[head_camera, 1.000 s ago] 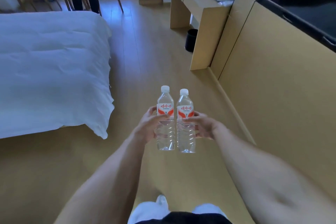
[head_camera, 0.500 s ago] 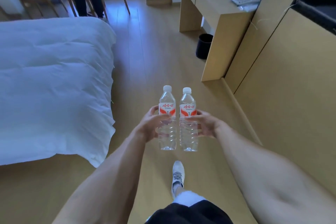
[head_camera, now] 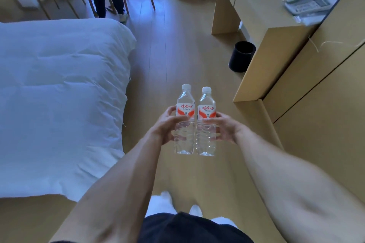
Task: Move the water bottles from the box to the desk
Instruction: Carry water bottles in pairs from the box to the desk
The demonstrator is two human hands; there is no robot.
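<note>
Big white bed (head_camera: pixel 59 94) is sitting on the left, the surface (head_camera: pixel 262 12) is lying ahead and to the right. Each grip is clamping 1 of 2 upright bottles, left hand (head_camera: pixel 166 126) and right hand (head_camera: pixel 227 127), touching side by side, right hand nearer.

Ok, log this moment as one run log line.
phase: carrying | left hand: grips clear plastic water bottle | right hand: grips second clear bottle | bottles upright, side by side | light wooden desk: ahead right
</note>
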